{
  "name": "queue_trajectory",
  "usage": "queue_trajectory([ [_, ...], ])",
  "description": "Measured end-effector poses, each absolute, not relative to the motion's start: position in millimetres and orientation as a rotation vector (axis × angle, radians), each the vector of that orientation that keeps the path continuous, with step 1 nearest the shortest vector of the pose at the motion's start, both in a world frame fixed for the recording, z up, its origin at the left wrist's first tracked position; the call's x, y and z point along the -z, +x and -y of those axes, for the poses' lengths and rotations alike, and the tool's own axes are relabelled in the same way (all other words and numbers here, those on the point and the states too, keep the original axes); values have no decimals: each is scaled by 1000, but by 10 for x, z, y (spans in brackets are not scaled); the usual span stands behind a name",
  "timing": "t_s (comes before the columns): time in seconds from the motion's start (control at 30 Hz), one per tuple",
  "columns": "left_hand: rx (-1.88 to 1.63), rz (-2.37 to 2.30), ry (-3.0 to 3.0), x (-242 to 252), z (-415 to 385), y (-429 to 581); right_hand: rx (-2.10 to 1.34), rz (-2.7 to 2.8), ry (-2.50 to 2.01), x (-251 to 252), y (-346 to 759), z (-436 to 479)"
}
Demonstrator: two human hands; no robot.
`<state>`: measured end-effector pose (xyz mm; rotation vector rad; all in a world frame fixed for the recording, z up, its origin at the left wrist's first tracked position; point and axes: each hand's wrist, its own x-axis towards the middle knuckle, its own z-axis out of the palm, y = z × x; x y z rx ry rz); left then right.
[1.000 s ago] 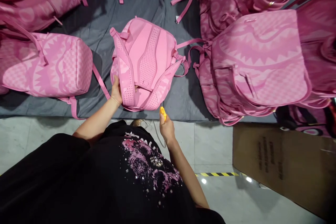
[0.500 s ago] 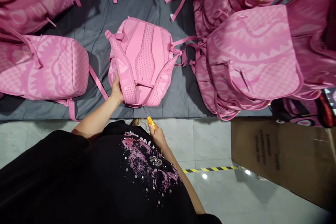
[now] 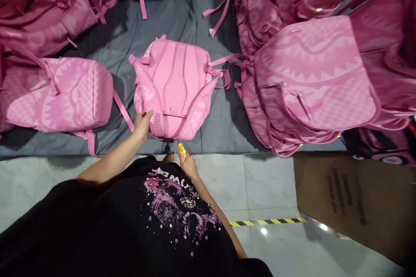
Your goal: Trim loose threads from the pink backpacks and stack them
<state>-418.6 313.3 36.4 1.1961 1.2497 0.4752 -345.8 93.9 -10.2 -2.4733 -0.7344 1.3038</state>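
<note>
A pink backpack (image 3: 175, 82) lies on the dark cloth with its padded back panel and shoulder straps facing up. My left hand (image 3: 143, 123) grips the strap on the backpack's lower left side, thumb on top and the other fingers partly hidden. Just below the bag's near edge, my right hand (image 3: 188, 165) is closed round a small tool with a yellow handle (image 3: 182, 150). The tool's tip points up toward the bag's near edge.
More pink backpacks lie at the left (image 3: 78, 95) and in a pile at the right (image 3: 312, 73). Others are heaped at the back left (image 3: 58, 13). A cardboard box (image 3: 351, 199) stands on the tiled floor at the lower right, near yellow-black tape (image 3: 269, 221).
The whole view has shifted, so the bags sit lower. My left hand has moved slightly down the strap. The tool's thin shaft, visible before, barely shows now.
</note>
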Motion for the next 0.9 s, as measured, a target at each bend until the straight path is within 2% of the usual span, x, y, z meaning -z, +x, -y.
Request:
queue_trajectory([
  [0.07, -401, -1155, 1920, -309, -2918, -4254, -1290, 739, -2451, 133, -3438, -934],
  [0.17, 0, -718, 2684, -91, -2682, -4144, -1292, 786, -2419, 175, -3413, -949],
  [0.23, 217, -570, 2882, 76, -2654, -3985, -1292, 777, -2417, 204, -3387, -968],
  [0.33, 321, -554, 2961, 210, -2752, -3772, -1258, 774, -2413, 233, -3320, -999],
  [0.47, 196, -490, 2823, 23, -2906, -3520, -1165, 788, -2378, 153, -3212, -987],
  [0.6, -154, -665, 2623, -529, -2988, -3125, -958, 742, -2334, -186, -3068, -896],
  [0.7, -766, -904, 2032, -950, -3024, -2902, -693, 756, -2363, -585, -2938, -842],
  [0.77, -1029, -942, 1538, -1093, -3008, -2876, -571, 833, -2335, -829, -2892, -812],
  [0.9, -1002, -1051, 973, -901, -2761, -3089, -613, 976, -2252, -976, -2929, -697],
])
